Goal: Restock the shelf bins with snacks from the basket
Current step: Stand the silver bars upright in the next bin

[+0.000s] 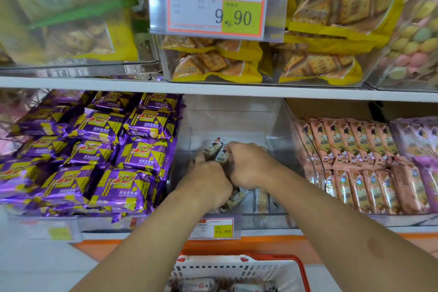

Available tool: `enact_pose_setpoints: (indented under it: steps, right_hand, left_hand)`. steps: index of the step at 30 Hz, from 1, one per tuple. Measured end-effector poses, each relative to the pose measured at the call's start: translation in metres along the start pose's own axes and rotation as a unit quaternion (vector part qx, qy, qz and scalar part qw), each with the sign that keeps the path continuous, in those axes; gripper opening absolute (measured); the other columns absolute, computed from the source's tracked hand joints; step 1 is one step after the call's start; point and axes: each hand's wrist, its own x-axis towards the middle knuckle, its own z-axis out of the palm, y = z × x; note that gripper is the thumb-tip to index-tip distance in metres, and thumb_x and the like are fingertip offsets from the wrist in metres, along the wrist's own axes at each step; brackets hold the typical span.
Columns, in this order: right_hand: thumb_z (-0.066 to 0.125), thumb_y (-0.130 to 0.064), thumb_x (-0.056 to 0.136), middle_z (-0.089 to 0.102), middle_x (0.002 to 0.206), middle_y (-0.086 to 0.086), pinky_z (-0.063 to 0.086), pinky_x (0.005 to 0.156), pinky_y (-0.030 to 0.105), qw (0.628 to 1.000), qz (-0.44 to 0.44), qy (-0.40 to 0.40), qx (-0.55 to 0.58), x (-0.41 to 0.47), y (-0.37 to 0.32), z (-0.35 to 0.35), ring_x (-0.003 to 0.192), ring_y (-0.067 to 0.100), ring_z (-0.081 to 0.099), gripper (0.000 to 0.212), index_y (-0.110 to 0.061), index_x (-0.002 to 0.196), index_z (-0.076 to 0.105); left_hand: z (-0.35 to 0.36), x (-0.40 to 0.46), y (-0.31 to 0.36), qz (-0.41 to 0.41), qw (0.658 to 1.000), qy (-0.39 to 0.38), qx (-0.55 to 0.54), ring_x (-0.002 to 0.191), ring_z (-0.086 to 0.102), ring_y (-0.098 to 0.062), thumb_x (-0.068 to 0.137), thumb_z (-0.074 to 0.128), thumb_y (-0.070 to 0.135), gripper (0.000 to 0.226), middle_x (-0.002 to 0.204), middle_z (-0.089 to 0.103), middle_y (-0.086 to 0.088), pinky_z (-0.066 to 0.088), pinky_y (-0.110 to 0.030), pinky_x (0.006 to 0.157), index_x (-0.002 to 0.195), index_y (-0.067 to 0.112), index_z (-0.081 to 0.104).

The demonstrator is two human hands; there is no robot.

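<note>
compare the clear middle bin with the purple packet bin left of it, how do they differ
The middle bin is nearly empty, its clear back wall showing; the purple packet bin is heaped full. Both hands, left and right, work snack packets in the middle bin; nobody touches the purple one. Both sit on the lower shelf.

Purple foil packets (99, 149) with yellow triangles and red lettering; pink packets (355, 149) printed with cartoon figures; yellow bags (213, 64) showing tan crackers; white basket (237, 268) with red rim; price tag (216, 3) bordered orange, its corner yellow-green; white shelf (213, 87)
</note>
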Motion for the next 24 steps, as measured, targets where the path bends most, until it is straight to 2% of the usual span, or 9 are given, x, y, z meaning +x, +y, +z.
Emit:
enact_pose_setpoints:
  steps: [3, 5, 7, 10, 13, 17, 21, 24]
  right_hand:
    - [0.063, -0.024, 0.084, 0.068, 0.114, 0.004, 0.049, 0.095, 0.033, 1.000, -0.001, 0.021, 0.017, 0.014, -0.001, 0.007, 0.108, 0.032, 0.062, 0.039, -0.026, 0.123, 0.058]
    - [0.063, -0.021, 0.085, 0.068, 0.120, 0.005, 0.052, 0.099, 0.039, 0.999, -0.005, 0.030, 0.036, 0.027, -0.006, 0.009, 0.111, 0.034, 0.063, 0.042, -0.028, 0.127, 0.059]
    - [0.065, -0.022, 0.088, 0.068, 0.127, 0.006, 0.054, 0.100, 0.042, 0.998, -0.017, 0.030, 0.054, 0.039, -0.014, 0.012, 0.115, 0.034, 0.064, 0.048, -0.031, 0.135, 0.059]
    - [0.071, -0.024, 0.088, 0.067, 0.135, 0.006, 0.056, 0.100, 0.042, 0.997, -0.028, 0.035, 0.064, 0.052, -0.022, 0.014, 0.119, 0.033, 0.065, 0.061, -0.035, 0.145, 0.052]
    - [0.073, -0.026, 0.088, 0.068, 0.134, 0.005, 0.057, 0.099, 0.042, 0.996, -0.042, 0.031, 0.067, 0.056, -0.018, 0.014, 0.117, 0.030, 0.066, 0.062, -0.034, 0.145, 0.052]
    - [0.070, -0.020, 0.093, 0.062, 0.143, 0.003, 0.054, 0.100, 0.041, 0.996, -0.061, 0.010, 0.064, 0.053, -0.010, 0.013, 0.120, 0.027, 0.062, 0.070, -0.036, 0.155, 0.041]
    - [0.069, -0.036, 0.081, 0.056, 0.151, 0.003, 0.052, 0.105, 0.044, 0.994, -0.065, -0.022, 0.083, 0.052, -0.013, 0.008, 0.130, 0.030, 0.057, 0.081, -0.040, 0.155, 0.037]
    - [0.070, -0.042, 0.080, 0.060, 0.145, 0.005, 0.054, 0.102, 0.044, 0.996, -0.058, -0.005, 0.072, 0.053, -0.014, 0.010, 0.125, 0.031, 0.060, 0.079, -0.037, 0.153, 0.040]
  left_hand:
    - [-0.001, -0.001, -0.001, 0.002, 0.999, 0.021, -0.037, 0.138, 0.039, -0.035, 0.091, 0.057, 0.025, 0.043, 0.153, 0.027, -0.011, 0.039, -0.041, 0.114, 0.132, 0.012, 0.055]
    - [0.000, -0.002, -0.002, 0.005, 0.999, 0.028, -0.030, 0.141, 0.037, -0.037, 0.091, 0.061, 0.033, 0.056, 0.157, 0.024, -0.013, 0.038, -0.045, 0.116, 0.138, 0.008, 0.047]
    - [0.000, -0.003, -0.003, 0.002, 0.999, 0.027, -0.030, 0.145, 0.034, -0.038, 0.092, 0.063, 0.040, 0.068, 0.164, 0.014, -0.016, 0.035, -0.045, 0.118, 0.145, 0.005, 0.040]
    - [0.002, -0.001, -0.005, 0.000, 0.999, 0.030, -0.041, 0.147, 0.035, -0.038, 0.094, 0.062, 0.037, 0.069, 0.164, 0.014, -0.021, 0.034, -0.041, 0.117, 0.149, 0.002, 0.037]
    - [0.002, 0.002, -0.006, 0.003, 0.998, 0.031, -0.049, 0.148, 0.033, -0.036, 0.095, 0.059, 0.034, 0.066, 0.162, 0.018, -0.022, 0.033, -0.041, 0.118, 0.149, 0.004, 0.038]
    - [0.001, 0.003, -0.005, 0.009, 0.998, 0.016, -0.061, 0.145, 0.037, -0.038, 0.092, 0.059, 0.036, 0.066, 0.162, 0.014, -0.022, 0.036, -0.043, 0.118, 0.149, 0.008, 0.039]
    - [0.002, 0.002, -0.006, 0.002, 0.997, 0.034, -0.063, 0.146, 0.036, -0.038, 0.093, 0.064, 0.044, 0.078, 0.164, 0.014, -0.017, 0.036, -0.041, 0.117, 0.151, 0.002, 0.033]
    - [0.003, -0.001, -0.005, -0.002, 0.997, 0.039, -0.061, 0.149, 0.033, -0.035, 0.096, 0.061, 0.032, 0.076, 0.165, 0.010, -0.018, 0.032, -0.038, 0.118, 0.155, 0.000, 0.026]
